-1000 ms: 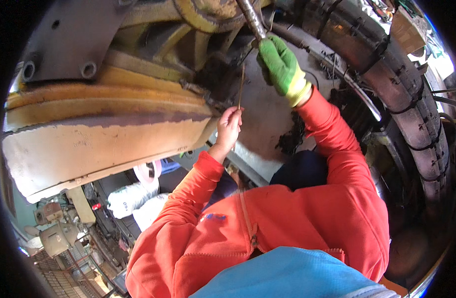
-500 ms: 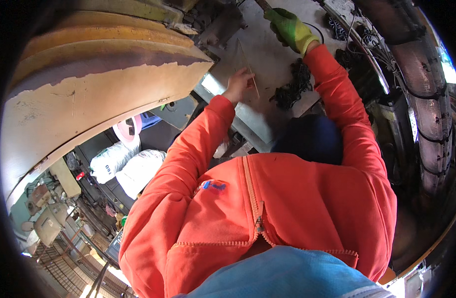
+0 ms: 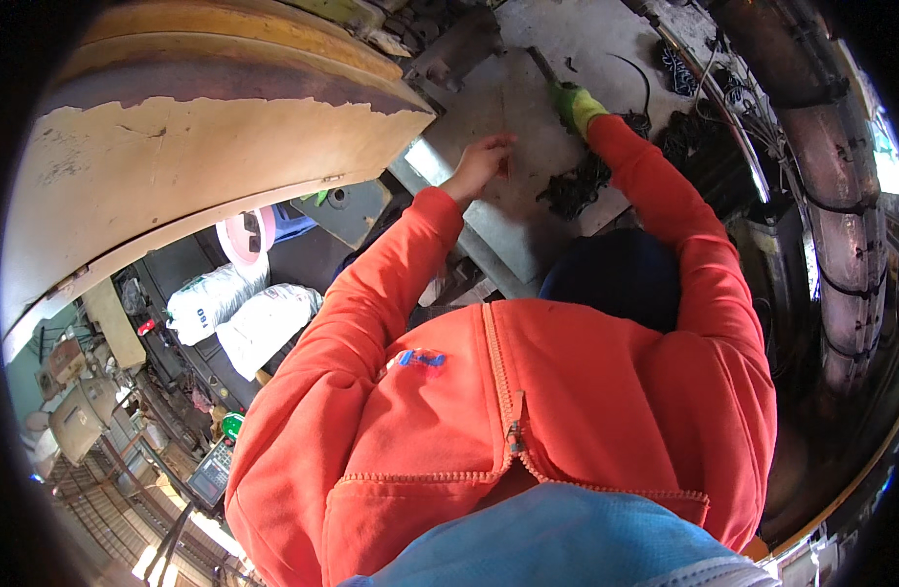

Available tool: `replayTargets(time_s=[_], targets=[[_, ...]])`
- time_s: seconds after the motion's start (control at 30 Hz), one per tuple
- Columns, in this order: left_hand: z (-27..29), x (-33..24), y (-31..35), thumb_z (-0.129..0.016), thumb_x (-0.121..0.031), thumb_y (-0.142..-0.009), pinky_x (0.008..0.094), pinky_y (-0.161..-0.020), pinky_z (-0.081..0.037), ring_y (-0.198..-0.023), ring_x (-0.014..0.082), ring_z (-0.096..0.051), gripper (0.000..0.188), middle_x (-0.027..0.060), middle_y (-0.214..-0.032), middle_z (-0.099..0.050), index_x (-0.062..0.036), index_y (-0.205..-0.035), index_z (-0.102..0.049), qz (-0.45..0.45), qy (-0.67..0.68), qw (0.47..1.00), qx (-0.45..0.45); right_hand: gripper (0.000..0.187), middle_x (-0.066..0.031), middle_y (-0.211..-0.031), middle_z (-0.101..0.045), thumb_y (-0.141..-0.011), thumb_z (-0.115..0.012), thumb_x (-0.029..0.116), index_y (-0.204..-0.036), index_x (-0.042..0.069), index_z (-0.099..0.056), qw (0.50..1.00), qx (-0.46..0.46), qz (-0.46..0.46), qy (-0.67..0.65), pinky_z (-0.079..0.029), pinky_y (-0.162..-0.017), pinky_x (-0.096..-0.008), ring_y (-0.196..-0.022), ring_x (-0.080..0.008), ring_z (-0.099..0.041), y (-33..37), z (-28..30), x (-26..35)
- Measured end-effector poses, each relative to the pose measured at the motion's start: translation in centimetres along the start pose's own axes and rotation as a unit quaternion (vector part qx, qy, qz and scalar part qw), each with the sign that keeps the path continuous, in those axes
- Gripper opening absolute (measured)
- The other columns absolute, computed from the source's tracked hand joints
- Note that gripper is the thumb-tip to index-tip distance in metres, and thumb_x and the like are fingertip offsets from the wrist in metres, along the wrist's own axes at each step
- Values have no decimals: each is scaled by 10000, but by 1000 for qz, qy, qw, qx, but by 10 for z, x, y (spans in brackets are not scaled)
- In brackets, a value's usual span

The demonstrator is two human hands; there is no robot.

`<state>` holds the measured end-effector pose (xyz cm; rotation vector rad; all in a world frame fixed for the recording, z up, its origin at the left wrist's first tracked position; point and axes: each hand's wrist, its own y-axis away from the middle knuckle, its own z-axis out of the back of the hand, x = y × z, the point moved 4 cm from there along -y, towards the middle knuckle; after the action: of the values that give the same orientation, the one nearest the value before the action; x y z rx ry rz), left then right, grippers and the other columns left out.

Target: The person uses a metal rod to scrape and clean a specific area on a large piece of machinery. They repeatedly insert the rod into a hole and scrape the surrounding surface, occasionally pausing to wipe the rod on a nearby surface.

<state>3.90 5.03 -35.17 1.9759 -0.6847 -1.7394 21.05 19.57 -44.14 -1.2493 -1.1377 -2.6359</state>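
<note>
My left hand [image 3: 482,166] is bare, its fingers curled and pinched together over a pale flat metal surface [image 3: 523,127]. A thin rod [image 3: 502,106], barely visible against that surface, runs up from the fingertips. My right hand [image 3: 575,106], in a yellow-green work glove, is wrapped round a dark bar-shaped tool [image 3: 541,65] that points up and to the left. The two hands are apart. What the tool's far end is like, I cannot tell.
A large peeling cream-and-yellow metal panel [image 3: 224,147] fills the upper left. Dark stringy clumps [image 3: 575,191] lie below my right hand. A thick wrapped pipe [image 3: 836,186] curves down the right side. White sacks [image 3: 269,328] and a pink ring [image 3: 244,238] are at left.
My right hand has moved down and left with the tool, nearer my left hand. My left hand has shifted slightly right, and the thin rod shows less clearly than before.
</note>
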Motion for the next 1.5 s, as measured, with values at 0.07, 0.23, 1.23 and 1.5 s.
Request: replayTargets(time_s=[0.07,0.23,1.23,1.5], targets=[[3,0,3,-528,-98,-843,267,-524,-447,-615,145,-554,405,69,-768,-573,11,-1229,-469,5,39,999,-11,548,-168,-1084,-555,-857,-435,477,-1201,54,-493,1000,-11,1,16,-409,-838,-385,-985,-314,-524,-7,-8,-10],[30,15,13,-527,-143,-840,293,-542,-453,-616,179,-575,382,98,-823,-621,-36,-1206,-519,-15,-67,990,-126,575,-188,-1155,-531,-855,-426,490,-1227,53,-473,999,-35,10,39,-387,-895,-401,-1072,-350,-490,-16,-14,-15],[121,163,147,-575,-199,-856,335,-713,-464,-804,301,-588,180,141,-816,-623,-43,-922,-638,-105,-305,863,-389,326,-193,-955,-594,-893,-428,359,-985,62,-527,879,93,360,298,-446,-737,-468,-852,-395,-570,77,-120,71],[117,160,148,-584,-214,-850,344,-639,-463,-696,291,-587,184,129,-775,-606,-56,-925,-640,-74,-354,852,-378,338,-194,-944,-597,-894,-420,365,-992,60,-527,879,104,361,294,-436,-741,-484,-849,-397,-570,78,-134,68]])
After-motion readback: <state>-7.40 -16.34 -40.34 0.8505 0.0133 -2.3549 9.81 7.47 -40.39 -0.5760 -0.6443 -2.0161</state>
